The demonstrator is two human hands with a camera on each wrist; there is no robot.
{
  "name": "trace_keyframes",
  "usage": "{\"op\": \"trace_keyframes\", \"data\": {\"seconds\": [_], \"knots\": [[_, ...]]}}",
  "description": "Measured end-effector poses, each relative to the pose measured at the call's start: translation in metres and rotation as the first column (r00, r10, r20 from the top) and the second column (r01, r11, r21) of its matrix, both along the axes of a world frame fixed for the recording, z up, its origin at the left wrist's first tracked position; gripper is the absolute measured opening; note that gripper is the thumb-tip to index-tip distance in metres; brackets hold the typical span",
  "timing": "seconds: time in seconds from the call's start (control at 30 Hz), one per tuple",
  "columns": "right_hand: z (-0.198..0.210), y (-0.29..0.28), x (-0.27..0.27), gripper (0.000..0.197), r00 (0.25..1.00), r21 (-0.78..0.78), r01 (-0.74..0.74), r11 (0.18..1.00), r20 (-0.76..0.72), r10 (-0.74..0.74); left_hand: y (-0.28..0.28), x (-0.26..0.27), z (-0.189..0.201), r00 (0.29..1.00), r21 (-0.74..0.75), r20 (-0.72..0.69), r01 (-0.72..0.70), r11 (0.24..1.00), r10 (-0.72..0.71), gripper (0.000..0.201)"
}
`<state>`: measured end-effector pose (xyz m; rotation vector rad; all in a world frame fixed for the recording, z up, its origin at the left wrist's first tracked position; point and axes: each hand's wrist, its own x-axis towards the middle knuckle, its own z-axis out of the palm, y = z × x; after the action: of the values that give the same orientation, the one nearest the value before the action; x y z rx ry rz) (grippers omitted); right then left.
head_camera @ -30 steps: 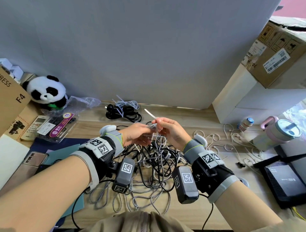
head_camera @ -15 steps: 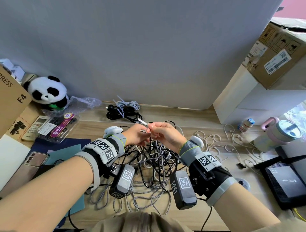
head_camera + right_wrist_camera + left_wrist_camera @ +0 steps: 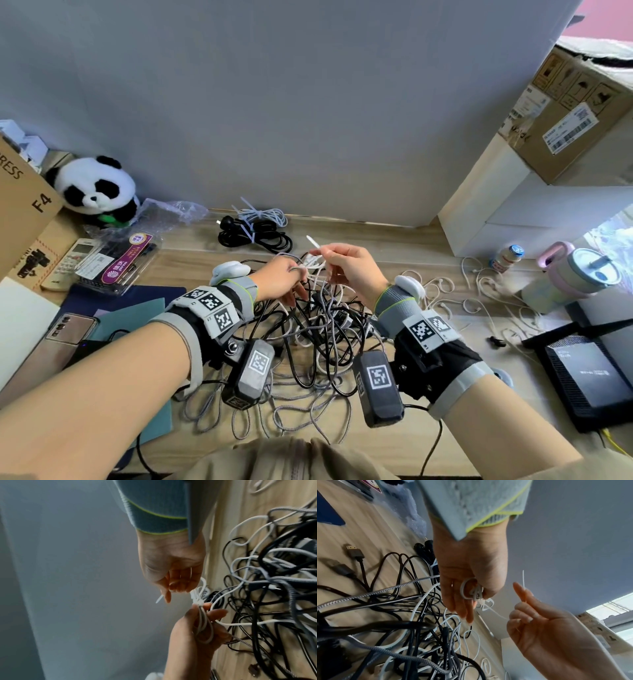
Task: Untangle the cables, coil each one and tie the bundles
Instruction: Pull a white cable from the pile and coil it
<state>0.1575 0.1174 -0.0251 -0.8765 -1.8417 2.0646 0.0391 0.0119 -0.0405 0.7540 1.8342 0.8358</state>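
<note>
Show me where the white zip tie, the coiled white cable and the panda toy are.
white zip tie [image 3: 314, 241]: head view, free tail.
coiled white cable [image 3: 465, 591]: left wrist view, loop.
panda toy [image 3: 94, 186]: head view, face.

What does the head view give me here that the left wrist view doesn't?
Only the head view shows the tied bundles by the wall, the panda toy, the loose white cables and the router at right. Only the left wrist view shows the grey plug lying on the desk. Both show the left hand gripping a small white coil, the right hand pinching the zip tie tail, and the tangle below.
</note>
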Motion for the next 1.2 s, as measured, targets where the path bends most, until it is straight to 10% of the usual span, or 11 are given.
{"op": "trace_keyframes", "data": {"seconds": [0.33,0.73,1.2], "knots": [[-0.017,0.009,0.006,0.021,0.991,0.297,0.000,0.955,0.131,-0.041,-0.005,0.005,-0.012,0.927,0.086,0.329,-0.218,0.972,0.178,0.011],[-0.018,0.007,-0.002,0.011,0.993,0.659,-0.066,0.749,0.119,-0.018,-0.006,0.007,-0.011,0.994,0.123,0.094,-0.061,0.990,0.050,0.015],[-0.010,0.006,-0.004,0.010,0.990,0.647,-0.089,0.757,0.143,-0.006,-0.005,0.000,-0.022,1.000,0.059,-0.023,0.014,0.998,-0.012,0.021]]}}
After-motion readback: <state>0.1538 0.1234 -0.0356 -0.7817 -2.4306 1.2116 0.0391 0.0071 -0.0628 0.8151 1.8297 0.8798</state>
